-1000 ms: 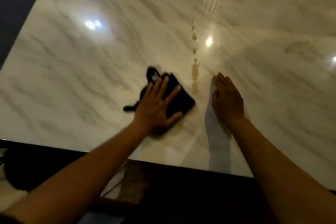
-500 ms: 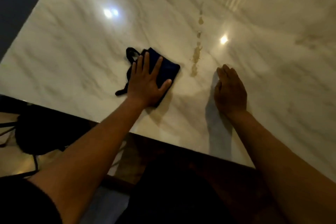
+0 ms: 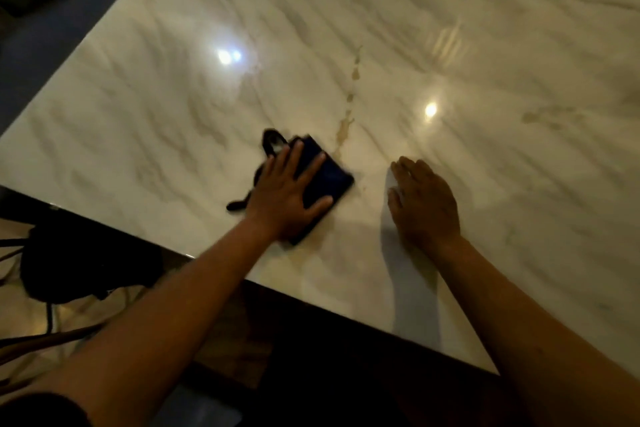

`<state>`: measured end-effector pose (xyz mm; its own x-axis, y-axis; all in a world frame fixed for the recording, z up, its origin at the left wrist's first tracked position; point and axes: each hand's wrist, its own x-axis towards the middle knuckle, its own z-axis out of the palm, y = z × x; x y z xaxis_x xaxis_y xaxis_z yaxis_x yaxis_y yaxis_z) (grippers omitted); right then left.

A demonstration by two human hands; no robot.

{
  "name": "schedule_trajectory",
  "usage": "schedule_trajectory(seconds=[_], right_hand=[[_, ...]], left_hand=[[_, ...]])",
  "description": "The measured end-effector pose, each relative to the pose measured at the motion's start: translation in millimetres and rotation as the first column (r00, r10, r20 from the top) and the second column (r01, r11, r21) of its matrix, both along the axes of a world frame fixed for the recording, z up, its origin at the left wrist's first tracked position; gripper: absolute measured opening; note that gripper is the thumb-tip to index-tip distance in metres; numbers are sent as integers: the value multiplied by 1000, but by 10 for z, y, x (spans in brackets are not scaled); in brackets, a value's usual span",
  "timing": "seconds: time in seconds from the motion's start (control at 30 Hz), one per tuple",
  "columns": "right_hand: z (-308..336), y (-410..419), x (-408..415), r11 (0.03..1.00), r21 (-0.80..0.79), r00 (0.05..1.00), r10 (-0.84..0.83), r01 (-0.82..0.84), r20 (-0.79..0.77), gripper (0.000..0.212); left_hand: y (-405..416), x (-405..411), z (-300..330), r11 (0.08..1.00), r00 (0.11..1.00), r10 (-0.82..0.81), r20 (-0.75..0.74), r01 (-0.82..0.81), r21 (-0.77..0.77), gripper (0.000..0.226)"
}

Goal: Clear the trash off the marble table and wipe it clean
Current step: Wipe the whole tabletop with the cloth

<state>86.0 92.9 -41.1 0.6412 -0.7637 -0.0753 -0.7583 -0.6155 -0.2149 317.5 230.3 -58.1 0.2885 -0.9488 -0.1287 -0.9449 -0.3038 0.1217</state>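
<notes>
Left hand (image 3: 289,196) lies flat with fingers spread, pressing a dark blue cloth (image 3: 323,180) onto the marble surface (image 3: 173,97) near its front edge; it pinches nothing, only bears down. The right hand (image 3: 424,201) rests just beside it, palm down and fingers straight, holding nothing.

No trash shows on the visible part of the surface, so the job looks to be in its wiping stage. What remains is a trail of brownish stains (image 3: 346,125) — it starts just beyond the cloth's far corner and runs away from the person in a broken line. A fainter smudge (image 3: 540,114) sits well off to the right.

Risks, as I judge them: with only flat-palm pressure, the cloth may bunch or slide out from under the fingers, especially since a dark strap or loop (image 3: 272,142) sticks out past the fingertips and another end trails by the wrist. A dried stain may only smear under one light pass. The far smudge could easily be missed in this dim, glary light — reflections hide marks.
</notes>
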Motion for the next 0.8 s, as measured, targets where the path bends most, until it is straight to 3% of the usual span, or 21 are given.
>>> schedule_trajectory(seconds=[0.13, 0.2, 0.3, 0.4, 0.53, 0.63, 0.8], right_hand=[[39, -97, 7, 1000, 0, 1000, 6, -6, 29, 58], [54, -186, 9, 1000, -23, 998, -15, 16, 65, 53], [98, -368, 69, 998, -17, 992, -60, 62, 111, 47], [138, -591, 217, 998, 5, 993, -56, 55, 105, 46], [85, -846, 434, 1000, 16, 997, 0, -1, 80, 46], [22, -1030, 564, 1000, 11, 999, -10, 10, 49, 50], [-4, -1313, 737, 998, -28, 998, -59, 59, 5, 57]], left_hand=[[-572, 310, 14, 959, 960, 281, -2, -281, 36, 86], [-660, 213, -2, 949, 949, 316, -8, -316, 18, 86], [-453, -206, 28, 994, 996, 83, -34, -85, -63, 86], [-194, -506, 74, 982, 982, -187, -33, 188, 16, 85], [-499, -176, 74, 951, 951, -308, 8, 308, 3, 86], [-1071, 304, 21, 972, 972, -235, 27, 235, -7, 85], [-1931, 831, 18, 995, 996, 91, 1, -91, 40, 89]])
